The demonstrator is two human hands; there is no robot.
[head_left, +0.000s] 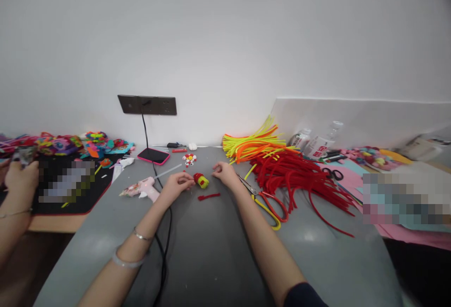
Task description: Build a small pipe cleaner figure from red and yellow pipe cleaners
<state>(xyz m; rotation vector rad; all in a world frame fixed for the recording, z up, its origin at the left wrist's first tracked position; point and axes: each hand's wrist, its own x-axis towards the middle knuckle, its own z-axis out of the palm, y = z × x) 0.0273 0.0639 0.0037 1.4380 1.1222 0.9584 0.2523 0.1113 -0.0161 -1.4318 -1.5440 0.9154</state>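
A small red and yellow fuzzy pipe-cleaner figure (201, 181) is over the grey table, its red end at the fingertips of my left hand (178, 185). Those fingers are pinched together at its edge. To the right of the figure, my right hand (225, 174) is closed with thumb and fingertips together; whatever is between them is too small to make out. A short, bent red pipe-cleaner piece (209, 197) lies just below the figure. Scissors (262, 196) with red and yellow handles rest beside my right wrist. A pink glue gun (141, 188) lies left of my left hand.
Bundles of yellow-orange (246, 145) and red pipe cleaners (299, 177) spread at right. Behind are a phone (153, 156), small red and white pieces (189, 159) and bottles (322, 145). A black cable (169, 232) crosses the table. Another person's hand (21, 175) holds a phone at far left.
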